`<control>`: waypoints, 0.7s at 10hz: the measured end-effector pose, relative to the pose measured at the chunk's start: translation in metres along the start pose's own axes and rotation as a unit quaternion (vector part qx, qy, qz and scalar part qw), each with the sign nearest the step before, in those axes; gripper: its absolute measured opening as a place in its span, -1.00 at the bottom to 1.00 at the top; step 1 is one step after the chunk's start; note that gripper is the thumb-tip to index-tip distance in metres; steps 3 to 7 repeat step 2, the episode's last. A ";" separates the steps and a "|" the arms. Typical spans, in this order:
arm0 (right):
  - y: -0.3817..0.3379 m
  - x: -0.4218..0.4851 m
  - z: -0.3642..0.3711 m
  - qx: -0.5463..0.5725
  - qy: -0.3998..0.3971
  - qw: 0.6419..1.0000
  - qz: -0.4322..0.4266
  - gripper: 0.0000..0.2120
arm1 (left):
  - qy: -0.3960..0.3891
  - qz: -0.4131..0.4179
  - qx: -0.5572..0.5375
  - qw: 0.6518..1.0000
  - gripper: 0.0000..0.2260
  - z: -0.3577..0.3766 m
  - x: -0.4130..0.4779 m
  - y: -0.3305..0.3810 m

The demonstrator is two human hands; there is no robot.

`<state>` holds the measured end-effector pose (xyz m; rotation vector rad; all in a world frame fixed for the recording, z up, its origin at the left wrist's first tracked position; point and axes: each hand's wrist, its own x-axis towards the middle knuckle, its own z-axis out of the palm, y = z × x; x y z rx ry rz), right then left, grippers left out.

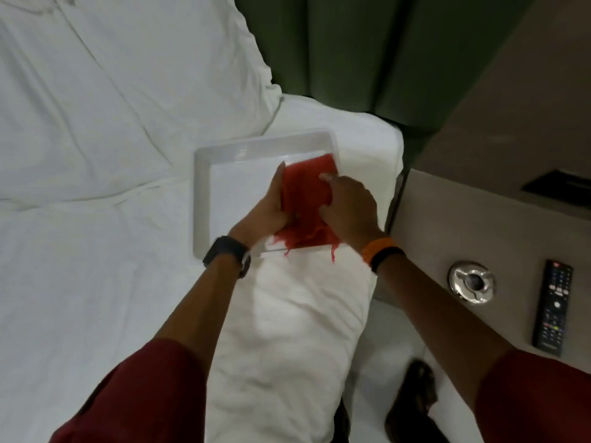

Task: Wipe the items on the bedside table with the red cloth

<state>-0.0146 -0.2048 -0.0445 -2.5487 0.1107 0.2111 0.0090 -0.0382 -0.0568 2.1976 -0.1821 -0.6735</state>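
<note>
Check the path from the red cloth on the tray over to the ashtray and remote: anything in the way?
Nothing visible blocks it. Both hands hold the red cloth on the white tray on the bed; the ashtray and remote lie uncovered on the bedside table.

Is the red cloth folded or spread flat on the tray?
Folded and bunched: the red cloth is gathered between both hands over the white tray.

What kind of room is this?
Probably a hotel bedroom. There is a bed with white sheets, a bedside table holding a TV remote and a metal ashtray, and a padded green headboard.
</note>
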 end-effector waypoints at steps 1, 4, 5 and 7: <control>0.001 -0.004 -0.003 -0.148 0.082 0.985 -0.036 -0.48 | 0.046 -0.050 0.176 0.982 -0.05 0.017 0.005 0.000; 0.009 -0.007 -0.022 -0.120 0.140 0.982 -0.032 -0.54 | 0.115 -0.065 0.254 0.958 -0.08 0.023 0.001 0.009; 0.009 -0.007 -0.022 -0.120 0.140 0.982 -0.032 -0.54 | 0.115 -0.065 0.254 0.958 -0.08 0.023 0.001 0.009; 0.009 -0.007 -0.022 -0.120 0.140 0.982 -0.032 -0.54 | 0.115 -0.065 0.254 0.958 -0.08 0.023 0.001 0.009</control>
